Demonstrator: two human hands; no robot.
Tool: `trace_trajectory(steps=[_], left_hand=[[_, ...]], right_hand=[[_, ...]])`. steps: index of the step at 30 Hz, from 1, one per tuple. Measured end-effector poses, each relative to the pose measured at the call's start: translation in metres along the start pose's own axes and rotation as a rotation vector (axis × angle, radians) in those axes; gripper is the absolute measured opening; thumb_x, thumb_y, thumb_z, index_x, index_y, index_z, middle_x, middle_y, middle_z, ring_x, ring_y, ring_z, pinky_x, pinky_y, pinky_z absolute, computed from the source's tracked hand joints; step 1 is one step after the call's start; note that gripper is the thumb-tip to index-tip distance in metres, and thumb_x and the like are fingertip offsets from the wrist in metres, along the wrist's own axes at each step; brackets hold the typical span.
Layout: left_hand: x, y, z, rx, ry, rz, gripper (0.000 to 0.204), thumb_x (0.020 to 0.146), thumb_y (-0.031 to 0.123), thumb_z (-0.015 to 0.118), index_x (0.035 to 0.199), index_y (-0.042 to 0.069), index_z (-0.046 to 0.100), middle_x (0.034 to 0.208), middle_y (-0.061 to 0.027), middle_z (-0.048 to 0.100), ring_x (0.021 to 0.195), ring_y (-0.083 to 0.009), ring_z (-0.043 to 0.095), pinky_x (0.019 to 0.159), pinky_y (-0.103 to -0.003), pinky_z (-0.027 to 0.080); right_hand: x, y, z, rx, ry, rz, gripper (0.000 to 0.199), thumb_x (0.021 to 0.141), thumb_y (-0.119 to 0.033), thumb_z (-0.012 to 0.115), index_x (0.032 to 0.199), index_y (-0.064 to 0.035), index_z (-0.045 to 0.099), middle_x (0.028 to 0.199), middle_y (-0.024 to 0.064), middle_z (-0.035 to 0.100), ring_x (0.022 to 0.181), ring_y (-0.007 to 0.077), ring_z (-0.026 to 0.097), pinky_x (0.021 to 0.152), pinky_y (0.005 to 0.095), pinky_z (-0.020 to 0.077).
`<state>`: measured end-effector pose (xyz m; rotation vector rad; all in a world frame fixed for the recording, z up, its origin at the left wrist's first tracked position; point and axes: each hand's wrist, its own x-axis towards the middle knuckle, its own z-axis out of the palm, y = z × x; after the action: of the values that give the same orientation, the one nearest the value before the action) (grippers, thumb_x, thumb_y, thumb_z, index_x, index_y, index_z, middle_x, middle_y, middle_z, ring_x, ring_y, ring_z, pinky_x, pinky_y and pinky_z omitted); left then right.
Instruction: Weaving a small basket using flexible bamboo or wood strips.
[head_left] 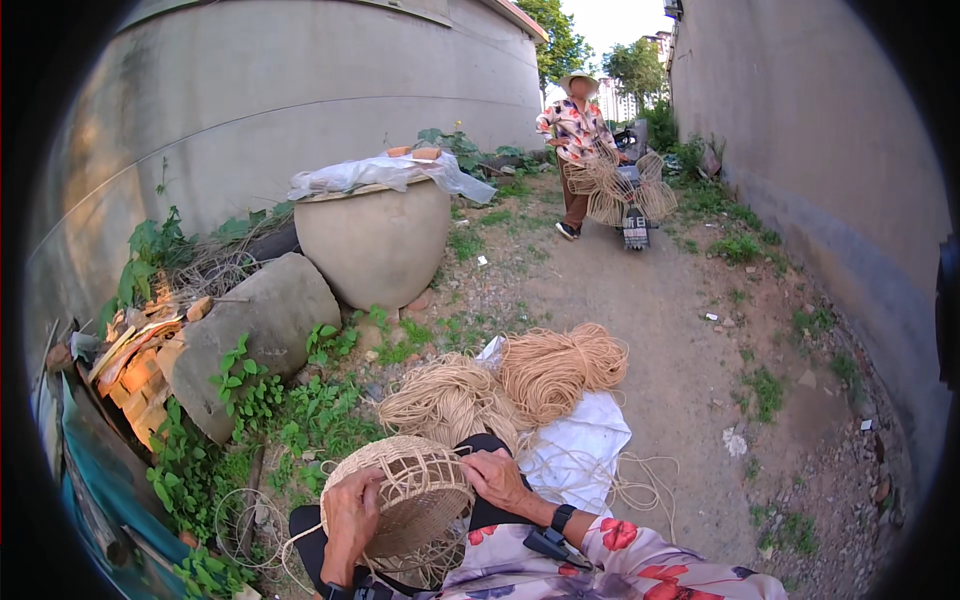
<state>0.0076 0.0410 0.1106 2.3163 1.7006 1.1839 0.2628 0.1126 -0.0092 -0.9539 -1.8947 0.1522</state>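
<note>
A round woven basket (pixel 398 465) of tan cord rests tilted on my lap, its openwork edge facing up and to the right. My left hand (pixel 352 512) is closed on the basket's near left side. At the right edge, my right hand (pixel 496 478) has its fingers bent tightly against the openwork rim; its fingertips are partly hidden. A loose strand (pixel 305 538) trails off to the left by my left wrist. Just beyond the basket lie two big coils of tan cord, a nearer coil (pixel 450 398) and a farther coil (pixel 562 370).
A white sheet (pixel 585 450) lies under the coils. To the left stand a large plastic-covered clay jar (pixel 372 240), a toppled concrete pipe (pixel 255 335) and stacked bricks (pixel 138 392). Up the path, a person (pixel 580 125) in a hat stands beside a scooter (pixel 634 205) carrying wicker frames. Walls flank both sides.
</note>
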Motion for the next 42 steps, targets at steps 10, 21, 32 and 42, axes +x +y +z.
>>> trace_trajectory(steps=[10,21,32,42], left_hand=[[0.0,-0.014,0.005,-0.705,0.02,-0.394,0.028,0.076,-0.004,0.056,0.103,0.004,0.06,0.066,0.0064,0.047,0.058,-0.0036,0.043,0.052,-0.02,0.032],[-0.007,0.001,-0.001,-0.074,0.116,-0.09,0.01,0.076,0.004,0.067,0.085,0.003,0.064,0.058,-0.008,0.052,0.052,-0.0197,0.053,0.052,-0.033,0.044],[0.005,0.02,-0.008,0.225,-0.003,-0.002,0.016,0.074,0.015,0.075,0.076,0.003,0.064,0.089,-0.0128,0.057,0.08,-0.0317,0.06,0.068,-0.043,0.048],[-0.027,-0.019,-0.007,0.332,0.324,-0.133,0.016,0.076,0.012,0.072,0.078,0.003,0.059,0.095,-0.0109,0.054,0.093,-0.0326,0.051,0.08,-0.043,0.037]], right_hand=[[-0.001,0.003,0.002,-0.127,0.072,-0.017,0.023,0.08,-0.016,0.066,0.101,-0.0085,0.061,0.086,0.009,0.056,0.083,0.0269,0.055,0.078,0.0388,0.0364],[-0.002,-0.001,-0.001,-0.14,0.093,-0.069,0.018,0.084,-0.015,0.063,0.1,-0.0075,0.061,0.082,0.0076,0.056,0.082,0.025,0.054,0.08,0.0397,0.0353],[-0.003,0.002,0.001,-0.175,0.098,-0.062,0.019,0.086,-0.015,0.063,0.103,-0.0072,0.063,0.079,0.0056,0.056,0.079,0.0244,0.055,0.079,0.0382,0.0357],[-0.004,-0.002,-0.005,-0.193,0.106,-0.001,0.033,0.08,-0.015,0.064,0.111,-0.008,0.06,0.088,0.008,0.056,0.089,0.0256,0.055,0.083,0.0416,0.0357]])
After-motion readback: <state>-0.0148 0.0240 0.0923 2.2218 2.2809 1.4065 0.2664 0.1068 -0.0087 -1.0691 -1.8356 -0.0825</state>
